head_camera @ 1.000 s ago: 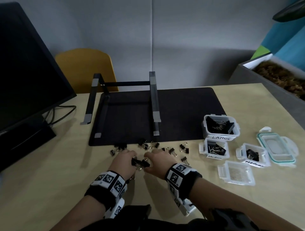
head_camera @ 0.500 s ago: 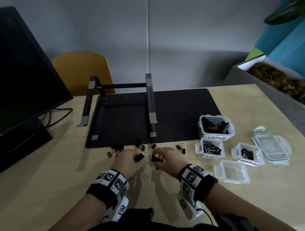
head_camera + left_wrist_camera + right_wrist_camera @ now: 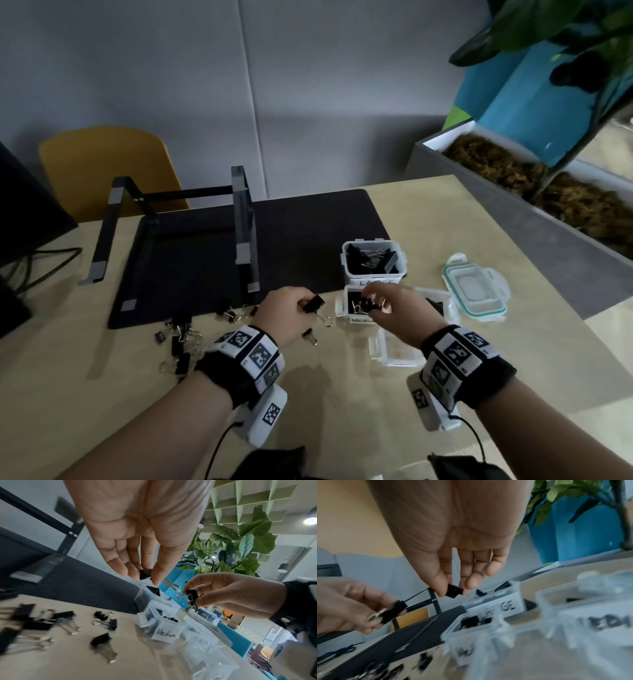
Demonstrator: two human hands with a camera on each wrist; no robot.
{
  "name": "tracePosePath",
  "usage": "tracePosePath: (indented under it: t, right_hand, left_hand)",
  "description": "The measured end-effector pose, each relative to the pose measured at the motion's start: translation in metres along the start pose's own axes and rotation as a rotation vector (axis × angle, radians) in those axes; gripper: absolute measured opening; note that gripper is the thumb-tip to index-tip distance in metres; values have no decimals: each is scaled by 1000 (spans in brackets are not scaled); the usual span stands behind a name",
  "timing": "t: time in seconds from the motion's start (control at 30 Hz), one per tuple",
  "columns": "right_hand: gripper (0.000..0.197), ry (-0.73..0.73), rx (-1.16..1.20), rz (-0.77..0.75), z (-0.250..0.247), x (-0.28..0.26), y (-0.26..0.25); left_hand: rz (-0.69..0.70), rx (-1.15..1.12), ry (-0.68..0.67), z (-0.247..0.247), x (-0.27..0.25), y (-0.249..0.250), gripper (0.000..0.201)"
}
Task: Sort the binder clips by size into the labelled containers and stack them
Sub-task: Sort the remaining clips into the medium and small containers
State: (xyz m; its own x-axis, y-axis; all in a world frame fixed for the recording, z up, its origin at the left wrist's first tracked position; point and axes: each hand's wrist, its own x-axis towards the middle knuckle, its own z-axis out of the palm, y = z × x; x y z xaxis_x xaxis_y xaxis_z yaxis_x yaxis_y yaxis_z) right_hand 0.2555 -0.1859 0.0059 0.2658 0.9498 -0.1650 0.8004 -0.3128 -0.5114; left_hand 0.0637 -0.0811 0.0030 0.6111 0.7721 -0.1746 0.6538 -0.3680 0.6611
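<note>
Binder clip (image 3: 314, 303) pinched in left hand (image 3: 286, 313) fingers, above surface (image 3: 102, 394); right hand (image 3: 394, 310) pinches smaller clip (image 3: 192, 597) over Medium container (image 3: 356, 305), partly hiding it; LARGE container (image 3: 374, 263) label cut off; loose clips (image 3: 178, 339) left, near mat edge.

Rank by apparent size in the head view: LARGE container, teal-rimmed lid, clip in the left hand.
1. LARGE container and teal-rimmed lid: look alike, cannot rank.
2. Clip in the left hand: clearly smallest.
</note>
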Motion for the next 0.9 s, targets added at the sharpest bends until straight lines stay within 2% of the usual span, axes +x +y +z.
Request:
tracePosePath:
  t: [0.13,0.23,0.37,0.43,0.5,0.57,0.63,0.67,0.8,0.9]
  right_hand:
    - [27,16,-131,19,-27,-4,45]
    - [27,-26,-280,52,-43,-7,75]
    - [43,-124,-463,-23,-51,-9,100]
    - [48,-155,-529,-69,-51,-9,110]
    - [49,-138,-468,-71,-50,-9,121]
    - [44,-55,-285,-19,-51,-10,130]
    - [33,41,-151,25,-52,-11,136]
    - [31,45,-128,43,-52,-12,139]
    - [48,-116,-138,94,-49,-14,146]
    - [49,-102,-145,83,-48,-14,147]
  left_hand:
    - [16,8,-31,17,6,27,21]
    - [26,20,-64,30,10,41,22]
    - [38,54,-79,48,17,54,22]
    - [51,44,-84,56,19,61,28]
    - [69,41,-84,63,22,69,39]
    - [86,53,-86,70,25,78,47]
    - [93,65,-87,78,29,85,49]
    - [94,67,-91,82,32,90,48]
    - [157,111,-78,98,45,109,31]
    - [173,155,-69,112,57,119,30]
